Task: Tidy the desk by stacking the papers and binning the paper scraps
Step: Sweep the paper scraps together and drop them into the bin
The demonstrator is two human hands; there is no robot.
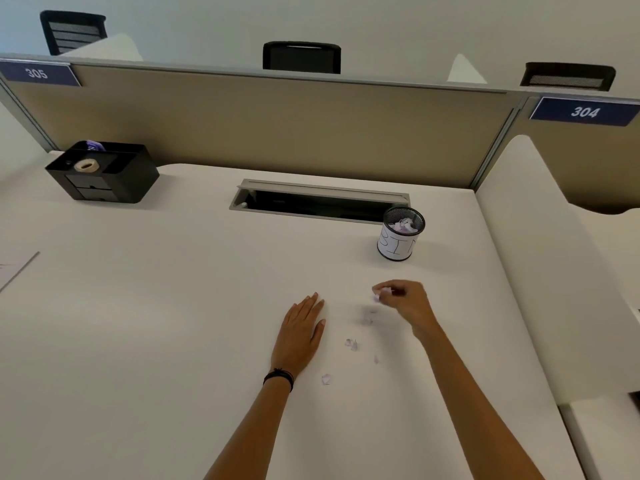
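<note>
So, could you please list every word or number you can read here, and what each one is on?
"305": blue sign on the partition, top left.
"304": blue sign on the partition, top right.
"BIN": handwritten on the white label of the mesh cup; the last letter curves partly out of sight.
Sheet of paper at the left edge: faint marks, too blurred to read.

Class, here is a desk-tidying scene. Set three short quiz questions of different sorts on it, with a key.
1. True or false: the bin already holds paper scraps.
2. Which hand pinches a scrap: A) left hand B) right hand?
3. Fill in: the tape roll sits on the black ____.

Key: 1 true. 2 B; the left hand lies flat on the desk. 3 organiser.
</note>
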